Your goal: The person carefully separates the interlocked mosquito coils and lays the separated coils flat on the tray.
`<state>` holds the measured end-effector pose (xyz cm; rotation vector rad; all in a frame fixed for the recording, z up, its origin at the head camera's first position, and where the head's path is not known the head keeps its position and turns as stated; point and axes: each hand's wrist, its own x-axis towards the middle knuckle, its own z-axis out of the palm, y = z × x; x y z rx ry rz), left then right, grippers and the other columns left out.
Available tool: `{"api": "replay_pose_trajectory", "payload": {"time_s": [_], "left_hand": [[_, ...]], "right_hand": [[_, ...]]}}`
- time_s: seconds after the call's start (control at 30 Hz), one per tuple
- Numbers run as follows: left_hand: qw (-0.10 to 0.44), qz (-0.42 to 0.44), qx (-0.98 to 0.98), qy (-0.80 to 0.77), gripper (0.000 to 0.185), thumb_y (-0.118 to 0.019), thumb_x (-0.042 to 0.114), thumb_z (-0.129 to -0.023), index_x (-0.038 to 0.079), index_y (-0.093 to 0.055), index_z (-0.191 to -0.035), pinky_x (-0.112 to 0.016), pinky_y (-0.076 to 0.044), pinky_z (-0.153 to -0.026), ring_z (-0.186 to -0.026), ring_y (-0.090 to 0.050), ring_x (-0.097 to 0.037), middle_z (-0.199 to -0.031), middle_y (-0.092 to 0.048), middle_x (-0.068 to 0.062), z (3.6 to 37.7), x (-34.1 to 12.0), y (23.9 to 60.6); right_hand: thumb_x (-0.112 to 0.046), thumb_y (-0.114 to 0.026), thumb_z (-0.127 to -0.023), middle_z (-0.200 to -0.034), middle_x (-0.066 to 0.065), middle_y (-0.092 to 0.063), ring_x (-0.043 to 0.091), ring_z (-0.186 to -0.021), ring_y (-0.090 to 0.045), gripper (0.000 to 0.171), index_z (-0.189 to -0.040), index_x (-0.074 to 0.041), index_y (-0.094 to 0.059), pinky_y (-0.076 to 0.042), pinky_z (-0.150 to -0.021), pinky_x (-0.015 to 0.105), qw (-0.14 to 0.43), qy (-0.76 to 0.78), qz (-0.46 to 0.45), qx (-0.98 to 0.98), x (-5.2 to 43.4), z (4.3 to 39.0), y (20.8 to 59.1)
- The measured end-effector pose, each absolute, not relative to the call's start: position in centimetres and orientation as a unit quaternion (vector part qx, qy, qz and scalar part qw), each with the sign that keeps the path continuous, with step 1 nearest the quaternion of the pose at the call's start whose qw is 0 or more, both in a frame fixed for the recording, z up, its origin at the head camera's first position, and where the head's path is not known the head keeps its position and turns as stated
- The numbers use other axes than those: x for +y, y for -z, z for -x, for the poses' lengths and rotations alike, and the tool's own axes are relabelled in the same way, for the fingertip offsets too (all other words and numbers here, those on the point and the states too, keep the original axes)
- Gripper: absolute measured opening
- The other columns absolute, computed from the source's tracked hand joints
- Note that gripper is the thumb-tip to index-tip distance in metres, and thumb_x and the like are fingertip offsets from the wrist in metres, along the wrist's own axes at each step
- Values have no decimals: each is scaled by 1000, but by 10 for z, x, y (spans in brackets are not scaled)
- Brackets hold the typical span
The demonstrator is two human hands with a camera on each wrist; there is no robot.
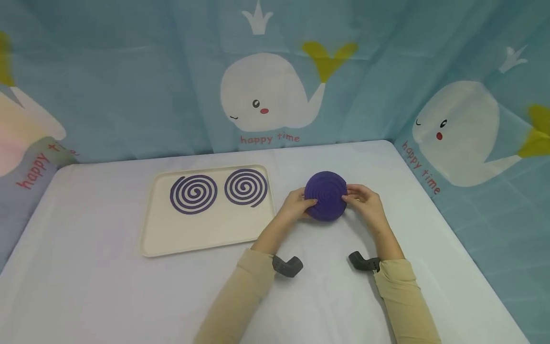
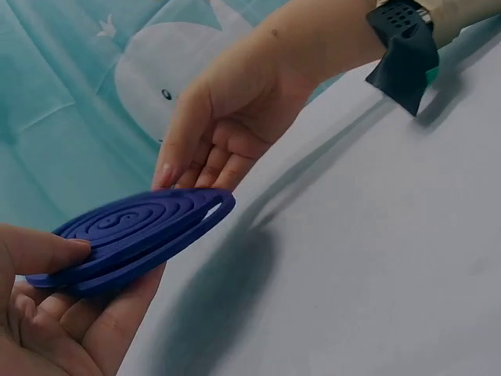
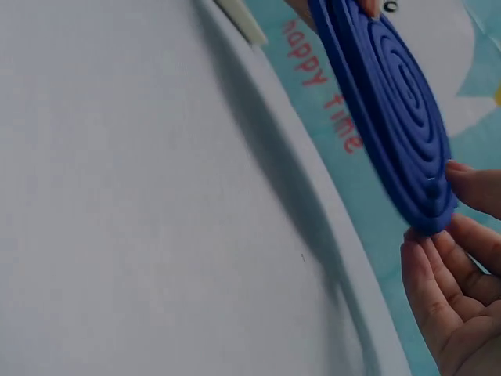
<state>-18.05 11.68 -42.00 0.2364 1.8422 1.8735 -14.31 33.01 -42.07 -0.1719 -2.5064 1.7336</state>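
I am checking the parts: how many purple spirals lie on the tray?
2 on the tray: one purple spiral at back left, the other spiral near the back right corner. None seems hidden. The left hand and right hand hold a coiled disc beside the tray.

Head view, clock from centre. 4 o'clock: coil stack [image 1: 325, 196], matt, spiral-grooved; material uncertain. 8 o'clock: tray [image 1: 227, 224], smooth, low-gloss, plastic-looking. 12 o'clock: curtain [image 1: 275, 43], printed cloth, lightly creased. 6 o'clock: table cover [image 1: 296, 310], matt, smooth, cloth-like; left wrist mount [image 1: 289, 266], apparently matt plastic. 7 o'clock: left sleeve [image 1: 236, 296], matt cloth.
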Motion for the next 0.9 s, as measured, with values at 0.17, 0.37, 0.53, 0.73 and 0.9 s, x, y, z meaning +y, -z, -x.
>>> {"api": "replay_pose_trajectory", "payload": {"time_s": [0.17,0.37,0.53,0.73,0.9], "left_hand": [[236,-88,683,-685,43,-58,1,-89,-8,-48,-130,-34,-57,-74,-99,-63,-37,-119,-58,-28,184,103,414],[207,-59,688,-693,42,-58,8,-90,-6,-50,-129,-34,-56,-77,-101,-63,-34,-116,-61,-24,181,76,411],[151,-42,719,-678,47,-64,14,-87,-4,-51,-128,-33,-55,-77,-105,-61,-33,-120,-61,-21,181,49,411],[92,-5,730,-677,52,-68,15,-83,-6,-50,-127,-41,-42,-101,-118,-53,-34,-125,-57,-22,179,20,409],[63,15,720,-691,56,-69,15,-82,-4,-48,-130,-41,-34,-107,-124,-48,-33,-129,-55,-21,172,-3,403]], "right_hand": [[-10,-69,-86,-94,-4,-64,2,-87,-60,43,-122,8,-54,-49,-78,16,39,-590,50,-805,312,146,417],[-4,-69,-84,-86,-8,-64,2,-79,-61,43,-121,9,-51,-51,-72,17,41,-618,43,-784,279,153,407],[-2,-70,-84,-88,3,-67,3,-77,-62,42,-120,8,-51,-51,-72,18,29,-637,36,-769,245,164,402],[2,-69,-82,-84,-3,-66,5,-79,-64,38,-115,5,-52,-52,-74,19,21,-670,20,-742,209,172,400],[2,-68,-82,-91,-2,-67,8,-84,-66,33,-112,5,-53,-52,-81,22,5,-697,0,-717,181,172,397]]}}
